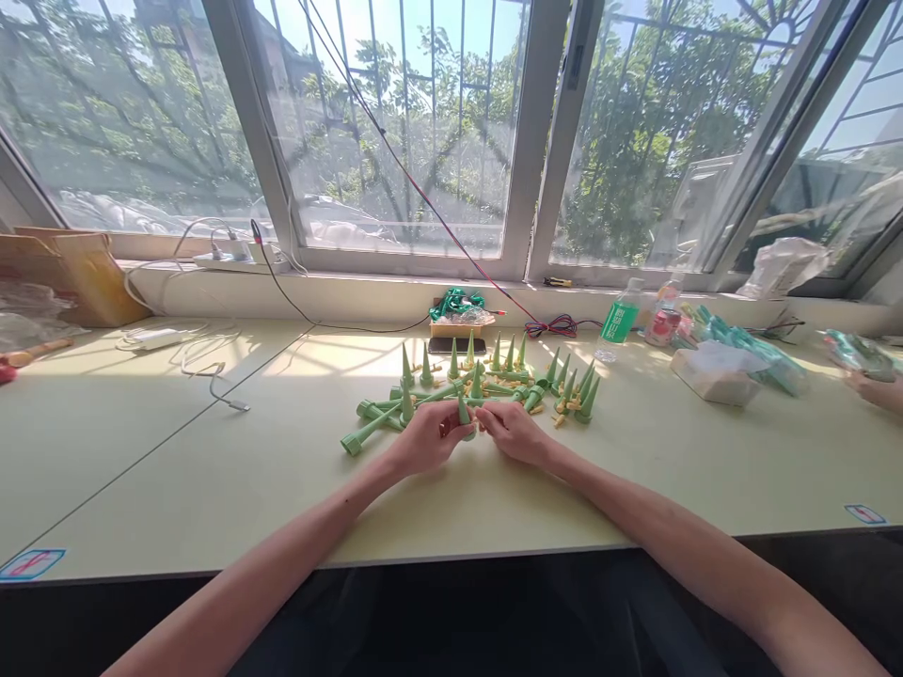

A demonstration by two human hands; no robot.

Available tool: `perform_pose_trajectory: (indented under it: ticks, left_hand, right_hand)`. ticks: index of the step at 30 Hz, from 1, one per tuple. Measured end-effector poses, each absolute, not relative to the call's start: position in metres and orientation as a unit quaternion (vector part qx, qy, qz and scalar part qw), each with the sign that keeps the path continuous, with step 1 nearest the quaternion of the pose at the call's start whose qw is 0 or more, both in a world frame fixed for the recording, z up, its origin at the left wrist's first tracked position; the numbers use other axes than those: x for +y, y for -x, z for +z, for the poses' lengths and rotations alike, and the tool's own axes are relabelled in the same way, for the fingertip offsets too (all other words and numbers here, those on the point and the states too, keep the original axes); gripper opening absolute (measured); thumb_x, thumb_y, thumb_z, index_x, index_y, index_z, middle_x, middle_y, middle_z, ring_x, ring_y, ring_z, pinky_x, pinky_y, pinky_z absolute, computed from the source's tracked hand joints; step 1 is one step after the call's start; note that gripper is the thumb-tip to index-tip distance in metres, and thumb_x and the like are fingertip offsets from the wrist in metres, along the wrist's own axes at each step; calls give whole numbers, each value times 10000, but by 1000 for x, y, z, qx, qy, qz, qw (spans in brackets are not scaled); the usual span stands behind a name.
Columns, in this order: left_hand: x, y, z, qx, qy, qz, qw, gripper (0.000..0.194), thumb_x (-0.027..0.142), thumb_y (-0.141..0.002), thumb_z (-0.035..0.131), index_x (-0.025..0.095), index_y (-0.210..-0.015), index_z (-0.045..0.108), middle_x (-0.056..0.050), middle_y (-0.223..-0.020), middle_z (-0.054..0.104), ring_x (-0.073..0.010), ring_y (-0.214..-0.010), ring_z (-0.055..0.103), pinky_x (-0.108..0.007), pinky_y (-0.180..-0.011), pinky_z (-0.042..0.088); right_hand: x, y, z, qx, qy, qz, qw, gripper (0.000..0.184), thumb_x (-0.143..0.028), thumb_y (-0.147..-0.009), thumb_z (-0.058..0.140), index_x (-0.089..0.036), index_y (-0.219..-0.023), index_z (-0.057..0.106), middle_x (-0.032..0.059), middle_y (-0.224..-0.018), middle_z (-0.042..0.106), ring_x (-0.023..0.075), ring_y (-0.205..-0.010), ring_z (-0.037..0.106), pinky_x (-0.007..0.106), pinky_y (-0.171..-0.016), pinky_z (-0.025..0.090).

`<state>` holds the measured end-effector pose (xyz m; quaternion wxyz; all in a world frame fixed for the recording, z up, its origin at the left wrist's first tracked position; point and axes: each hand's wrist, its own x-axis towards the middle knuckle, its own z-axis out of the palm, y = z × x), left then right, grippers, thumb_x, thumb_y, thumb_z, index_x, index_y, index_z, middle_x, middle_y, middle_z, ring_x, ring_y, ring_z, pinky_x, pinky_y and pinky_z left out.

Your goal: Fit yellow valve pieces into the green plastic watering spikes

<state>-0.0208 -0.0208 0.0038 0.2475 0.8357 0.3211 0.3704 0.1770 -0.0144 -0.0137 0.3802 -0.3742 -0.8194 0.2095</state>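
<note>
My left hand (429,442) is closed around a green plastic cone-shaped spike (463,410), its point upward, just above the table. Close against it on the right, my right hand (518,434) has thumb and fingers pinched together; a small pale bit shows at the fingertips, too small to name. Beyond both hands, several green spikes stand point up, such as a green cone (587,402) at the right. Green tubes with flared ends lie among them, one being a long tube (367,432) at the left. Small yellow pieces (560,421) are scattered between the cones.
A dark phone (458,345) and a small box (455,329) with green material lie behind the pile. To the right are a bottle (619,322), a can (663,326) and a tissue pack (720,373). Another person's hand (879,387) is far right. A white cable (218,384) lies left.
</note>
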Motion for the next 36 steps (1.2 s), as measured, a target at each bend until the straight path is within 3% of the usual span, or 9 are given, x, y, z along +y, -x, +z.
perform_pose_trajectory:
  ticks: [7,12,17,21,25,30,33,36]
  left_hand:
    - [-19,21,6,332,-806,389,297,179,294,-894,591,125,-842,618,-28,-682,584,-112,-584,507,-220,-528,418]
    - [-20,21,3,324,-851,367,189,146,234,-888,581,144,-777,610,15,-605,486,-102,-541,412,-225,-510,350]
    - [-19,22,-1,309,-873,357,126,130,206,-905,559,156,-801,618,13,-640,480,-111,-565,393,-245,-552,340]
    - [-18,22,1,323,-853,376,162,139,232,-890,580,150,-785,620,16,-618,486,-106,-556,409,-229,-529,351]
    - [-19,20,7,335,-812,397,265,186,299,-883,597,126,-842,652,-5,-637,542,-102,-561,457,-213,-516,392]
    - [-22,19,14,345,-760,402,377,292,402,-867,633,112,-869,666,0,-635,548,-81,-516,447,-208,-487,393]
    - [-23,20,14,339,-767,397,375,281,391,-875,624,112,-868,659,1,-634,542,-80,-511,439,-211,-487,388]
    - [-23,21,9,326,-813,383,292,195,304,-878,609,120,-831,648,-3,-633,541,-94,-548,447,-216,-513,383]
  right_hand:
    - [-17,-174,-10,-795,395,213,409,423,-427,-994,398,-192,-649,470,-17,-590,476,124,-561,417,255,-552,318]
    - [-16,-175,-12,-791,395,236,403,426,-430,-982,404,-190,-640,486,-13,-554,488,129,-553,451,256,-563,349]
    - [-17,-174,-11,-774,400,299,388,489,-493,-979,382,-191,-610,490,-41,-462,397,114,-462,410,251,-506,331]
    - [-17,-173,-11,-755,400,318,410,448,-520,-963,419,-197,-658,478,-40,-502,436,109,-460,425,246,-481,349]
    - [-19,-173,-9,-746,373,331,441,311,-498,-930,520,-194,-861,526,-24,-634,543,118,-525,498,243,-505,406]
    - [-21,-174,-8,-761,347,330,439,316,-506,-932,523,-192,-898,540,-19,-669,529,114,-532,478,245,-511,398]
    - [-22,-175,-8,-770,355,295,441,335,-509,-929,527,-189,-831,537,-29,-626,488,111,-536,428,243,-511,349]
    - [-21,-175,-10,-783,373,241,435,387,-495,-936,510,-183,-707,501,-37,-584,433,104,-536,361,248,-518,287]
